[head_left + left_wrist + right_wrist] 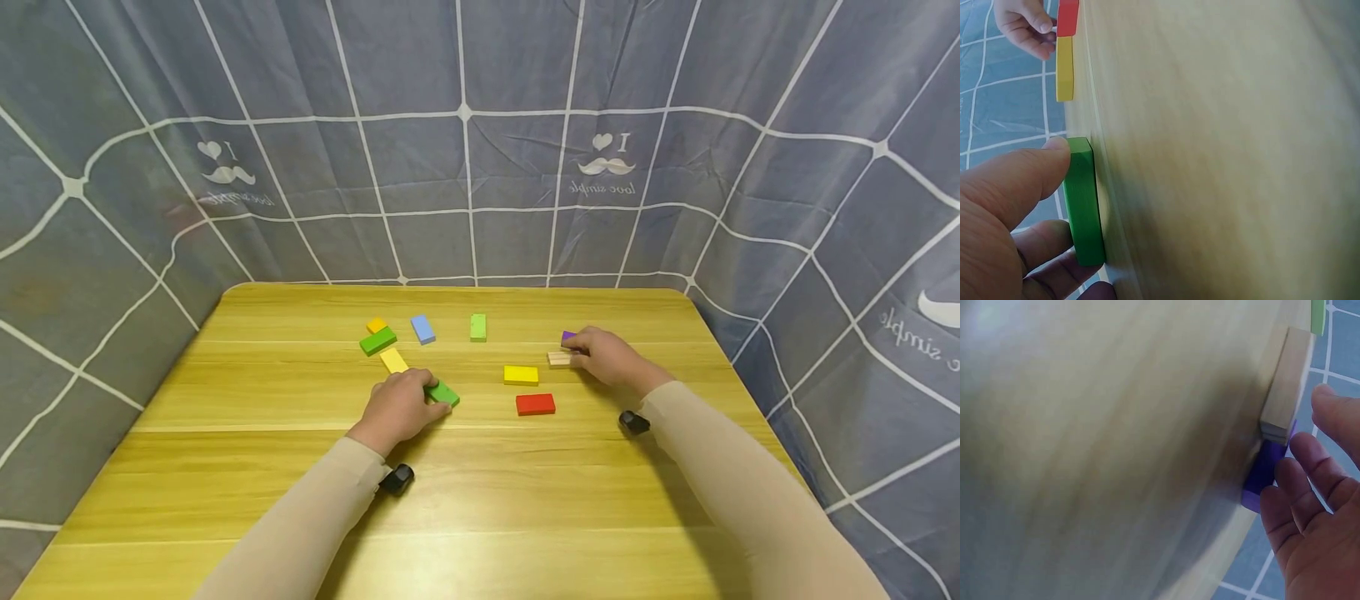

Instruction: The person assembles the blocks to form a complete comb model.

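Observation:
My left hand (402, 407) grips a dark green wooden block (444, 393) by its ends, low at the tabletop. In the left wrist view the thumb is at one end of that green block (1085, 203) and the fingers curl at the other. My right hand (609, 360) is over a plain wood block (559, 360) and a purple block (567, 337). In the right wrist view its fingers (1294, 481) lie loosely beside the purple block (1263, 472), while the thumb stands apart from the plain block (1288, 381). Whether the fingertips touch the purple block I cannot tell.
Between the hands lie a yellow block (521, 375) and a red block (535, 404). Farther back are light green (478, 327) and blue (423, 329) blocks. Pale yellow (393, 360), green (378, 340) and orange (377, 325) blocks sit left. A grey curtain (510, 167) surrounds the wooden table (510, 517).

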Demonstrator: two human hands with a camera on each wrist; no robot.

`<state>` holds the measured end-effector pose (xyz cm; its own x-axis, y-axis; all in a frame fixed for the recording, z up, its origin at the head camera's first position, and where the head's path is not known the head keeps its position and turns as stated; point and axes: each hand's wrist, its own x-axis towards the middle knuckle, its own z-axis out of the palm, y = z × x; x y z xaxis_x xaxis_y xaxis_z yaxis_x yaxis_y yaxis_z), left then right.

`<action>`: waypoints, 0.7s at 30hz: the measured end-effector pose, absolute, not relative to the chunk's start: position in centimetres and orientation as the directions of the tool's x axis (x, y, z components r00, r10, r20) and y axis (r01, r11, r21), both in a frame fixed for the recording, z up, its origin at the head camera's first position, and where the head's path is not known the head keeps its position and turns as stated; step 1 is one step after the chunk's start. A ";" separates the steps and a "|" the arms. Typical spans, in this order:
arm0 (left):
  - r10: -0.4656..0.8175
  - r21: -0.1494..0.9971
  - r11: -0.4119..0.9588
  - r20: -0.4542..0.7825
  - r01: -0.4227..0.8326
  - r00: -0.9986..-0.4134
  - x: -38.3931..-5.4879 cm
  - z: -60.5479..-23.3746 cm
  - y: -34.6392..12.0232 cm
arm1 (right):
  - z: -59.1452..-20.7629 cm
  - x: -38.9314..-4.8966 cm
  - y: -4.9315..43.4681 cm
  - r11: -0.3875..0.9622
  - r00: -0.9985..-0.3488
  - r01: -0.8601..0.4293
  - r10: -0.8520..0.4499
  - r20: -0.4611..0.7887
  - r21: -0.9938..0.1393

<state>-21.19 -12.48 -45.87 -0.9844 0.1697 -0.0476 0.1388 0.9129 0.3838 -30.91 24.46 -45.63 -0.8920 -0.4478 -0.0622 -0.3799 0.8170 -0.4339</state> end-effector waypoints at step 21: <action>0.166 0.390 0.910 -0.027 0.142 -0.986 -21.0 -45.9 -12.4 | -46.7 -30.4 24.8 0.839 -0.905 -0.359 -0.420 -0.067 -0.410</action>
